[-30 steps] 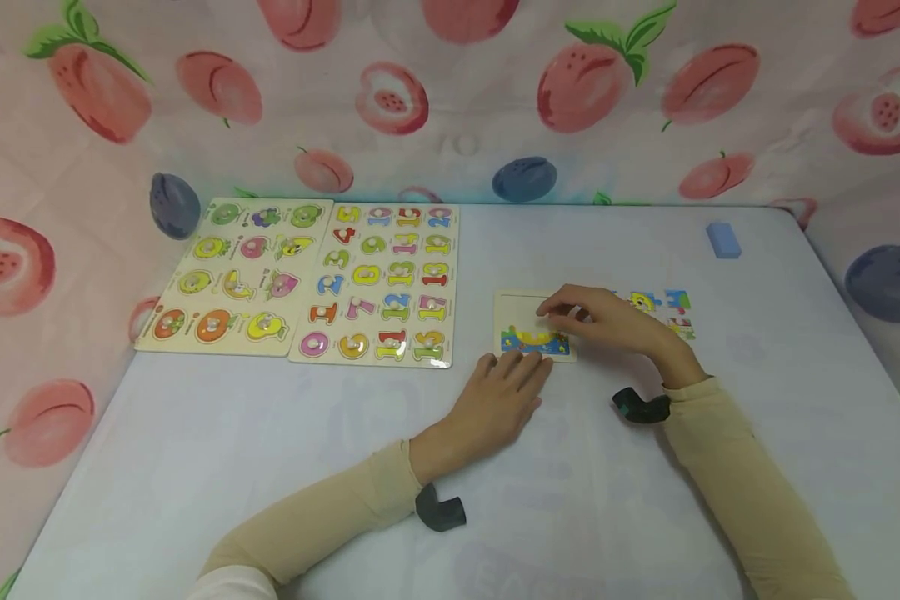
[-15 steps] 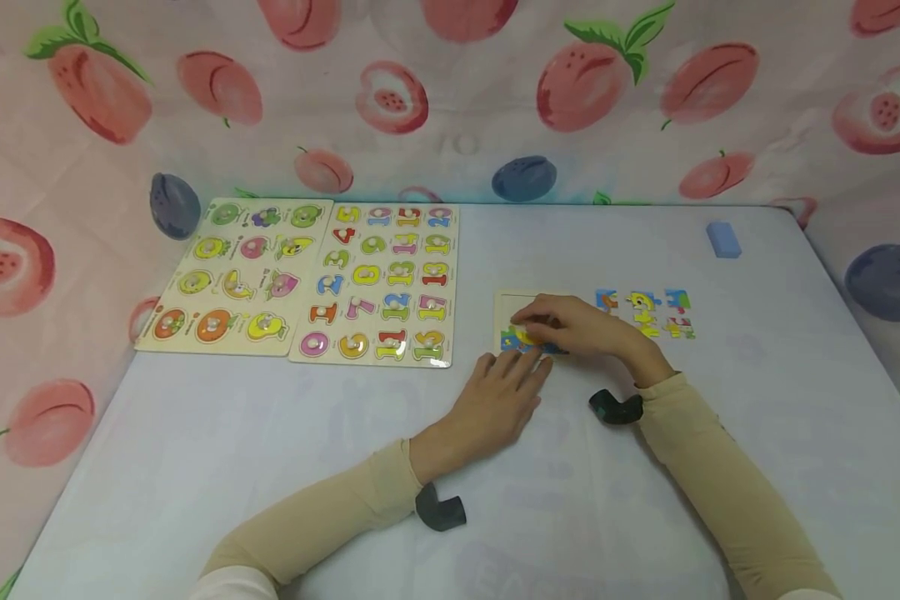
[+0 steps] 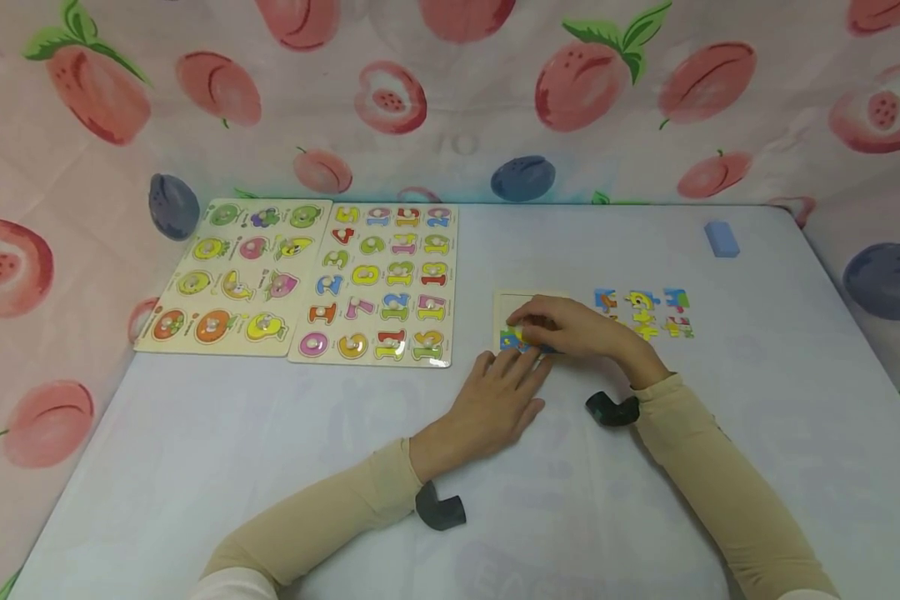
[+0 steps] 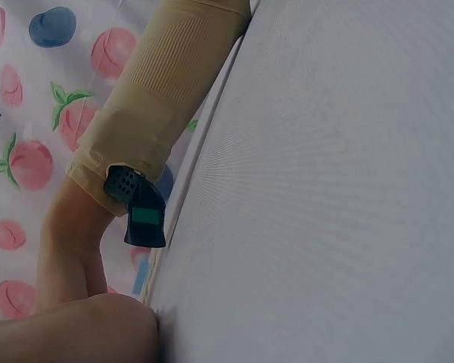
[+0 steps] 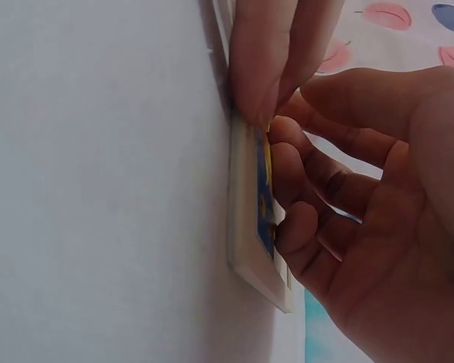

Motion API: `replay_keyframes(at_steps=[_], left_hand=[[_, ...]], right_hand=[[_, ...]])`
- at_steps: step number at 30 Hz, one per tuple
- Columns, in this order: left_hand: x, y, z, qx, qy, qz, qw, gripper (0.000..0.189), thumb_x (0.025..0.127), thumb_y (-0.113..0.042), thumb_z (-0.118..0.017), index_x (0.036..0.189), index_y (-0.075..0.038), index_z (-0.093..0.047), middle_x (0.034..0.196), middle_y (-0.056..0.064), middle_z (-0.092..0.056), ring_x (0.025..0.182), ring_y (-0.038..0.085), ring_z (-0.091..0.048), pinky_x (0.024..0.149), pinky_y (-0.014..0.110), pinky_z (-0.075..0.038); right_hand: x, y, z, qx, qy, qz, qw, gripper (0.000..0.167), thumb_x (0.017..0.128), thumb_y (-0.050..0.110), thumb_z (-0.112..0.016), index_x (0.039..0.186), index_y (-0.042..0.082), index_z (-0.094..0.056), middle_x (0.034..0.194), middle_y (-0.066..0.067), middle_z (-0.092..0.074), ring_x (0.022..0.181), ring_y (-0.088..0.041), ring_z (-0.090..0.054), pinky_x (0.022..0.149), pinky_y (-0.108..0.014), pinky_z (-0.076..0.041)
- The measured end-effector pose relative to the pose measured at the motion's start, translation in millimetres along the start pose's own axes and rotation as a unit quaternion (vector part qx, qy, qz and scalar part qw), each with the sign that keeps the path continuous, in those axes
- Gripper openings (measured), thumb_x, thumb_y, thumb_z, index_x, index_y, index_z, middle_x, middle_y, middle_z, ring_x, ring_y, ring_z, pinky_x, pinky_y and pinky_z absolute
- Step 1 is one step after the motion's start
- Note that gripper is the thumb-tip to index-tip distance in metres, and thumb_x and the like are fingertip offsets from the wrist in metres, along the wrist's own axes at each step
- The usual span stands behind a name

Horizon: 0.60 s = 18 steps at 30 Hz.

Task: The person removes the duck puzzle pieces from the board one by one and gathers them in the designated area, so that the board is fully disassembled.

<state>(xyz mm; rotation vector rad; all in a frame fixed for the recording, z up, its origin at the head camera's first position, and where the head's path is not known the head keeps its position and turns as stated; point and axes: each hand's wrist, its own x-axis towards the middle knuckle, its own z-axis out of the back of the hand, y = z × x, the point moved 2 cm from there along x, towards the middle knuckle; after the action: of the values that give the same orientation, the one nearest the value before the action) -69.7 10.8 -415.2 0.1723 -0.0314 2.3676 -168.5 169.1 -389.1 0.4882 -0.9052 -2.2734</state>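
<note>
A small wooden jigsaw board (image 3: 502, 304) lies on the white table, with blue and yellow puzzle pieces (image 5: 265, 189) along its near side. My left hand (image 3: 491, 408) lies palm down, its fingers extended to the board's near edge; in the right wrist view the left fingertips (image 5: 261, 83) touch that edge. Over the board bends my right hand (image 3: 573, 329), fingers loosely curved and fingertips right at the laid pieces; nothing shows pinched between thumb and fingers. It covers the board's right part. To the right lie several loose puzzle pieces (image 3: 641, 304), partly overlapped by this hand.
Left of the jigsaw board lie a number puzzle board (image 3: 378, 283) and a fruit puzzle board (image 3: 232, 279), side by side. A blue block (image 3: 722, 239) sits near the back right. A fruit-print curtain (image 3: 465, 108) hangs behind the table.
My right hand has moved left and down onto the pieces in the jigsaw board, uncovering more of the loose pieces. The left hand has stayed at the board's near edge.
</note>
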Motion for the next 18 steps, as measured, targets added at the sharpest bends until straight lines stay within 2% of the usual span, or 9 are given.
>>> replay_keyframes(at_steps=[5, 9, 14, 18], left_hand=[[-0.1, 0.0, 1.8, -0.004, 0.009, 0.001, 1.0, 0.053, 0.1, -0.042, -0.035, 0.148, -0.018, -0.032, 0.15, 0.002, -0.034, 0.133, 0.022, -0.033, 0.1, 0.039, -0.034], [0.5, -0.1, 2.0, -0.005, 0.015, 0.002, 0.9999, 0.053, 0.1, -0.042, -0.034, 0.148, -0.019, -0.032, 0.15, 0.002, -0.034, 0.134, 0.022, -0.033, 0.1, 0.039, -0.033], [0.6, -0.1, 1.4, -0.003, 0.009, 0.002, 1.0, 0.053, 0.1, -0.043, -0.034, 0.147, -0.019, -0.033, 0.15, 0.001, -0.035, 0.133, 0.021, -0.033, 0.1, 0.039, -0.034], [0.5, -0.1, 1.3, -0.004, 0.007, 0.002, 1.0, 0.053, 0.1, -0.043, -0.034, 0.148, -0.019, -0.032, 0.149, 0.001, -0.036, 0.131, 0.02, -0.034, 0.099, 0.039, -0.034]], right_hand=[[0.0, -0.3, 0.0, 0.0, -0.007, 0.009, 0.9999, 0.026, 0.095, 0.015, -0.055, 0.119, 0.008, -0.062, 0.105, -0.004, -0.063, 0.082, -0.015, -0.05, 0.073, -0.028, -0.044], [-0.1, 0.8, 0.0, 0.012, -0.012, 0.015, 0.9997, 0.025, 0.095, 0.012, -0.056, 0.119, 0.008, -0.059, 0.108, -0.004, -0.062, 0.088, -0.016, -0.054, 0.077, -0.028, -0.047], [2.0, 3.3, -1.1, 0.035, -0.019, 0.023, 0.9989, 0.021, 0.094, 0.012, -0.058, 0.114, 0.009, -0.057, 0.11, -0.006, -0.061, 0.099, -0.017, -0.057, 0.083, -0.033, -0.05], [4.5, 6.0, -2.0, 0.056, -0.021, 0.023, 0.9979, 0.014, 0.094, 0.012, -0.058, 0.107, 0.01, -0.056, 0.104, -0.006, -0.062, 0.098, -0.018, -0.059, 0.083, -0.034, -0.051]])
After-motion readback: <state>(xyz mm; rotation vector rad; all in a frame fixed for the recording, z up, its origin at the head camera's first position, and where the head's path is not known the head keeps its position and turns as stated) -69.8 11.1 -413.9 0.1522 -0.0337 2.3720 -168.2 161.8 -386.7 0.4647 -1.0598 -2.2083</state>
